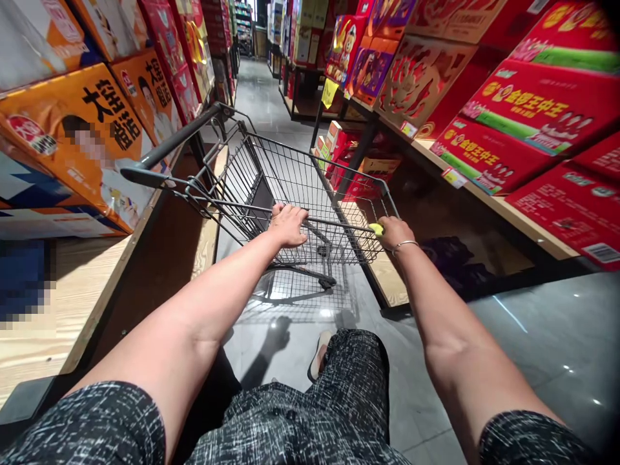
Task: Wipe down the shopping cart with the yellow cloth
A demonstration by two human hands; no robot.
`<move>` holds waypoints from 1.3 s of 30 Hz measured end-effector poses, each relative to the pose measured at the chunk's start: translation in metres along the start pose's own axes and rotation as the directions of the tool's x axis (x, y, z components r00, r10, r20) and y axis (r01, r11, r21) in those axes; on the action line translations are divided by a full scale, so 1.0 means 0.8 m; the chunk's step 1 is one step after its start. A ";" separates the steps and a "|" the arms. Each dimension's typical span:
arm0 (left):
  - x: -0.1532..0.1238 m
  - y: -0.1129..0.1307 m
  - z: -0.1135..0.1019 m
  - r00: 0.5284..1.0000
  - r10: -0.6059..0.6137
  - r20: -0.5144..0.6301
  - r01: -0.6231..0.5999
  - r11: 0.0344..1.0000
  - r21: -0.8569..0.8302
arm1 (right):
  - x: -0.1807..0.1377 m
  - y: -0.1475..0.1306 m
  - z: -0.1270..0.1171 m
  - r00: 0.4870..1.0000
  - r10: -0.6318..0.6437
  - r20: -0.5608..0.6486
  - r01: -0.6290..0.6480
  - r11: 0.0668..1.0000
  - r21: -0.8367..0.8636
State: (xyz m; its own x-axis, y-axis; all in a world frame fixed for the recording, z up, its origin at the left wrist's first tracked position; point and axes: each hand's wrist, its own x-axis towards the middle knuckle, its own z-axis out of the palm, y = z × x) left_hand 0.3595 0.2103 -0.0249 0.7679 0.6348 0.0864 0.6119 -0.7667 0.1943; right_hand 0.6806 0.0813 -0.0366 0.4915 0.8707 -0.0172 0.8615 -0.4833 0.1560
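Note:
A black wire shopping cart (310, 174) stands sideways in front of me, its grey handle (167, 148) at the upper left. The basket shows bare wire mesh with a dark panel inside. My left hand (289, 226) is on the near top rim, fingers bent over the bar. Farther right, my right hand (397, 234) is closed around the same rim close to the basket's corner, and a bracelet circles that wrist. A small yellow-green piece (376, 229) shows beside its fingers; I cannot tell what it is. The fingers' undersides are hidden.
Orange boxes (72, 142) line a wooden shelf on the left. On the right, red boxes (523, 110) stand on another shelf, with more red packages (361, 174) below. The grey tiled aisle (261, 84) runs ahead between shelves. My shoe (320, 355) is near the cart.

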 end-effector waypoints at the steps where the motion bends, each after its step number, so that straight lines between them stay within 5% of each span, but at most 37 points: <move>1: 0.003 -0.002 0.001 1.000 0.007 0.012 -0.007 1.000 0.017 | -0.010 -0.004 0.000 1.000 0.014 -0.014 -0.014 1.000 0.006; 11: 0.020 0.006 0.006 0.990 -0.139 -0.011 0.140 0.990 0.015 | -0.075 -0.078 -0.005 0.992 0.040 -0.118 -0.036 0.999 0.033; 22: 0.016 -0.045 -0.020 0.955 -0.293 0.033 0.293 0.956 0.023 | -0.107 -0.170 -0.035 0.991 -0.118 -0.060 0.125 0.983 0.135; 25: 0.012 -0.027 -0.009 0.992 -0.028 0.122 0.024 0.999 0.033 | -0.113 -0.188 -0.042 0.978 -0.187 -0.089 0.200 0.964 0.174; 27: 0.008 -0.018 0.003 0.965 0.195 0.174 -0.193 0.981 -0.025 | -0.121 -0.196 -0.040 0.959 -0.248 -0.140 0.270 0.949 0.166; 32: -0.005 -0.030 0.025 0.955 0.284 0.080 -0.275 0.955 -0.113 | -0.177 -0.190 0.017 0.859 -0.453 -0.239 0.465 0.885 -0.005; 36: -0.011 -0.042 0.031 0.983 0.184 0.004 -0.183 0.978 -0.098 | -0.226 -0.175 0.094 0.794 -0.564 -0.227 0.551 0.825 -0.124; 39: -0.013 -0.046 0.034 0.992 0.122 -0.037 -0.125 0.988 -0.087 | -0.236 -0.179 0.116 0.749 -0.616 -0.243 0.597 0.787 -0.157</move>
State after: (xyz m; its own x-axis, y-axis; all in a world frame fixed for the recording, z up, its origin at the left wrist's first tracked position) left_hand 0.3342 0.2290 -0.0591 0.8292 0.5397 0.1451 0.4927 -0.8285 0.2660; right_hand 0.4767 -0.0222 -0.1473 -0.1939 0.9722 0.1312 0.9513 0.1536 0.2672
